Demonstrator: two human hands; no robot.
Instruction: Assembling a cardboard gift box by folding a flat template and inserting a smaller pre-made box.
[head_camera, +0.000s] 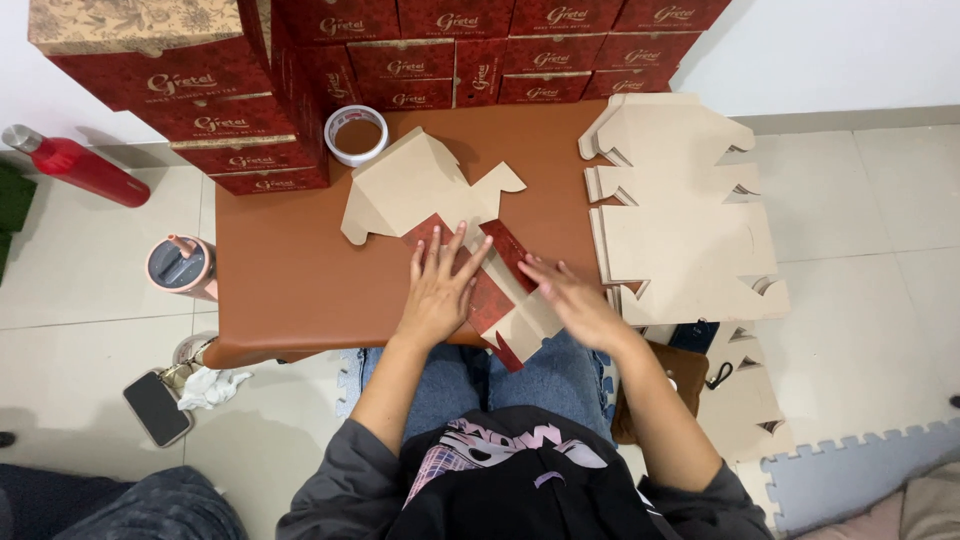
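A flat die-cut cardboard box blank (425, 190), tan on one side and red on its folded flaps, lies across the low brown table (290, 270). My left hand (440, 285) presses flat on the red folded part near the middle, fingers spread. My right hand (570, 295) rests on the blank's right flap, fingers extended and slightly blurred. Neither hand grips anything.
A stack of flat tan box blanks (685, 210) lies at the table's right end, with more blanks (745, 400) on the floor. Assembled red boxes (420, 50) are piled at the back. A tape roll (356, 135), red bottle (75, 165), pink tumbler (180, 265) and phone (157, 407) sit at left.
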